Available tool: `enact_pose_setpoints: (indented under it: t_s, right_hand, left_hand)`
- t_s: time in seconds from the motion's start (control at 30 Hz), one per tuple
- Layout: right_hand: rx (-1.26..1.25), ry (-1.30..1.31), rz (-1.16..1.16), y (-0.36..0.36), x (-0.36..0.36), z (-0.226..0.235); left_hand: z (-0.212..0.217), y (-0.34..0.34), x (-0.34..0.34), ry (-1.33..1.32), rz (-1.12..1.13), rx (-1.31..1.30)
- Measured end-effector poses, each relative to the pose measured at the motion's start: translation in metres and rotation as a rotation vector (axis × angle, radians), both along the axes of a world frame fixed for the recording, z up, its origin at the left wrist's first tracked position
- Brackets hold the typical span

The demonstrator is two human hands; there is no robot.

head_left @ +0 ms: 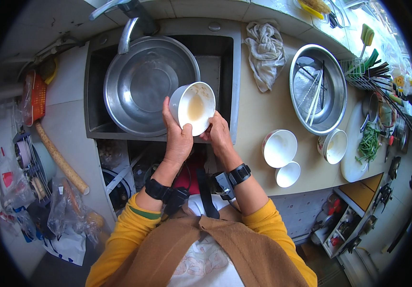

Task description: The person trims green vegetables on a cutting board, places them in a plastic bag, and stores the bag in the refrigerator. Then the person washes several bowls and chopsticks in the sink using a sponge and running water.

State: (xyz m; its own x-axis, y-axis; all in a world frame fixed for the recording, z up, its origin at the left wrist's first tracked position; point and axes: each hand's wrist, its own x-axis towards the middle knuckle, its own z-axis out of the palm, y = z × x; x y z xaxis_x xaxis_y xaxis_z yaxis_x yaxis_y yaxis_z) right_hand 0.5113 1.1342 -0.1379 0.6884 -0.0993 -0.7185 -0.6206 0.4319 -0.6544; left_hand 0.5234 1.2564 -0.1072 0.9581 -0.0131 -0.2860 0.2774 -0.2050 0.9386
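Hands (pixel 199 131) tilt bowl (pixel 194 107), hiding its underside.

- Left hand (pixel 177 138) raised, thumb up, fingers curled in a grip
- Right hand (pixel 219 134) alongside — fingers apparently closed, mostly hidden
- Both forearms bare, wrists banded

faucet (pixel 120 14) top cut off by frame | right hand (pixel 218 131) fingers hidden behind bowl (pixel 194 107)

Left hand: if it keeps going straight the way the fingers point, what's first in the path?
The left hand already grips the white bowl. Beyond that, likely the large steel basin in the sink; depth is unclear.
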Motion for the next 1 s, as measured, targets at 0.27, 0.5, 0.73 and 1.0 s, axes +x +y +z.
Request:
enact_pose_setpoints:
  t_s: [0.27,0.5,0.73,1.0]
  right_hand:
    - [-0.15,-0.041,0.185,-0.012,0.009,-0.004]
    - [-0.232,-0.12,0.17,-0.013,0.006,-0.009]
    - [0.063,-0.018,-0.015,-0.002,-0.003,-0.003]
    - [-0.33,-0.084,0.247,-0.017,0.002,-0.011]
  left_hand:
    - [0.004,0.005,0.001,0.021,-0.037,0.031]
    - [0.009,0.01,0.003,0.085,-0.153,0.18]
    - [0.016,0.002,-0.005,-0.167,-0.175,0.257]
    - [0.004,0.006,-0.007,-0.043,-0.172,0.15]
